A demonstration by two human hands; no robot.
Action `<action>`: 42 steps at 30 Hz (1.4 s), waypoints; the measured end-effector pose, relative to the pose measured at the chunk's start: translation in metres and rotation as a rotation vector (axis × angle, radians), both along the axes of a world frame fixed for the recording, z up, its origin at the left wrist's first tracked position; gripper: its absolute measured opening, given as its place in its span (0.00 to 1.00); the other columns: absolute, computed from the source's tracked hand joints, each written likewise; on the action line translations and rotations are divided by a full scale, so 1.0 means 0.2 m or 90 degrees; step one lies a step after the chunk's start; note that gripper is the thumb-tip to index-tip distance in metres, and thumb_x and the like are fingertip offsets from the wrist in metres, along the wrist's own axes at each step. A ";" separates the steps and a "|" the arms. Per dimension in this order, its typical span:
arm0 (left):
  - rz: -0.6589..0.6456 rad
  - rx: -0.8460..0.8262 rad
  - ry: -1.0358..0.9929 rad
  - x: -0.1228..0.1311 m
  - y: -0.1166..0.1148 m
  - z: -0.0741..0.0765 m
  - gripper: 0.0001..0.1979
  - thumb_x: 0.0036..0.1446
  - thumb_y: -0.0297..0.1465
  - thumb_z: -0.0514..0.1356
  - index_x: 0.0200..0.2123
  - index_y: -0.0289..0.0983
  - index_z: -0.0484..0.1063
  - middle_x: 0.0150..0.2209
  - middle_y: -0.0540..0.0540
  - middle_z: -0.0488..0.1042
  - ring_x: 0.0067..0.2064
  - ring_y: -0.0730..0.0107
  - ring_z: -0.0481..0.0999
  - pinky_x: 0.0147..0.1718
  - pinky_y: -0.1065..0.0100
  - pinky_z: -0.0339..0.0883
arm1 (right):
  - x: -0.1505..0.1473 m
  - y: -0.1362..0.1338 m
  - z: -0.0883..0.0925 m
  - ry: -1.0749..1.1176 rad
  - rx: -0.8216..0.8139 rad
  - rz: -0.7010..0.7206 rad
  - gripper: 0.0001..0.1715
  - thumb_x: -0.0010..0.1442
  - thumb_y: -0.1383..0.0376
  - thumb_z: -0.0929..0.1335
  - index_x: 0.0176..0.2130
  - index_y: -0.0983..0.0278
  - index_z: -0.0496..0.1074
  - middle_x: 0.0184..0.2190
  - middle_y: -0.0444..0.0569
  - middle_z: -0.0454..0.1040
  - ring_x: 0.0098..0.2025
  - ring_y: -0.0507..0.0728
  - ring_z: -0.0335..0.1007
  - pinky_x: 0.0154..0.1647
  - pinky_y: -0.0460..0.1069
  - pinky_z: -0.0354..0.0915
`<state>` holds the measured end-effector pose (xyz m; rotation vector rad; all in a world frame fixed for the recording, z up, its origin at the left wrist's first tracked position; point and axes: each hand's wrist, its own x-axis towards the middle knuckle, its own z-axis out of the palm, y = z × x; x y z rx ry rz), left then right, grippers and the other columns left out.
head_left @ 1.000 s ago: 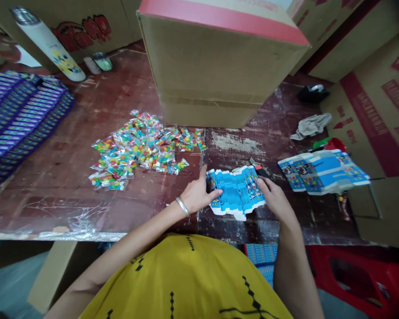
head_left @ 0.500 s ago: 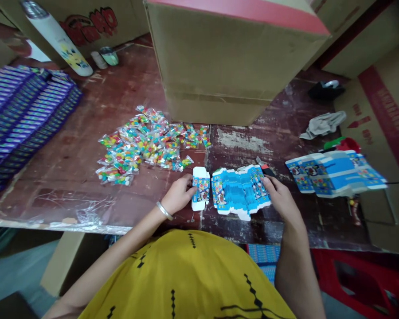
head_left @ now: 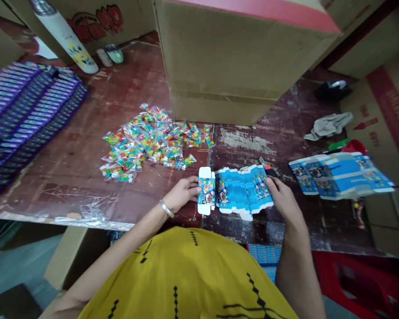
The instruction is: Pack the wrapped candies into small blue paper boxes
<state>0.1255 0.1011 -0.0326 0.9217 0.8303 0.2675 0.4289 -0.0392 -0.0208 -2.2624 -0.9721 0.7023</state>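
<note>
My left hand [head_left: 182, 193], with a silver bangle at the wrist, pinches the left edge of a small blue printed candy box [head_left: 206, 191], its white flaps sticking out at top and bottom. Just right of it lies a fanned stack of flat blue box blanks [head_left: 237, 190]. My right hand [head_left: 282, 195] is at the stack's right edge, thumb on top and the other fingers mostly hidden. Beyond my left hand is a heap of clear packets of coloured candies [head_left: 149, 139].
A big cardboard carton [head_left: 246, 66] stands at the back. Rows of purple boxes [head_left: 29, 115] fill the left side. More blue blanks [head_left: 339, 175] lie to the right, below a grey cloth [head_left: 329, 125]. A white flask [head_left: 68, 40] stands at the back left. A red stool [head_left: 362, 283] is below the table.
The view has shifted slightly. My left hand has drawn the small box a little to the right, still pinching it. My right hand stays at the stack's edge.
</note>
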 end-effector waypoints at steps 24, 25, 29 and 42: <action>-0.053 0.394 0.183 0.03 -0.02 0.08 0.14 0.56 0.30 0.58 0.46 0.33 0.65 0.34 0.44 0.76 0.34 0.66 0.76 0.30 0.69 0.69 | -0.03 0.00 0.02 0.051 0.010 0.000 0.33 0.61 0.44 0.60 0.51 0.65 0.73 0.45 0.53 0.78 0.47 0.65 0.73 0.47 0.56 0.66; -0.059 0.465 0.219 0.03 -0.03 0.10 0.14 0.57 0.30 0.58 0.47 0.34 0.65 0.34 0.44 0.76 0.34 0.65 0.77 0.32 0.68 0.69 | -0.03 0.00 0.02 0.048 0.006 0.003 0.33 0.61 0.44 0.60 0.51 0.65 0.73 0.44 0.53 0.78 0.46 0.65 0.73 0.47 0.55 0.66; -0.105 0.657 0.341 0.07 -0.07 0.19 0.14 0.59 0.28 0.54 0.49 0.35 0.63 0.35 0.43 0.75 0.36 0.61 0.77 0.36 0.64 0.68 | -0.03 0.00 0.03 0.049 0.003 0.010 0.33 0.61 0.45 0.60 0.51 0.65 0.73 0.44 0.53 0.78 0.46 0.64 0.72 0.47 0.55 0.66; -0.162 0.637 0.290 0.21 -0.09 0.05 0.20 0.57 0.28 0.60 0.53 0.34 0.65 0.35 0.44 0.77 0.39 0.62 0.77 0.40 0.65 0.68 | -0.01 -0.01 0.03 0.097 0.004 0.045 0.34 0.62 0.43 0.59 0.49 0.64 0.74 0.40 0.50 0.79 0.42 0.64 0.74 0.45 0.54 0.67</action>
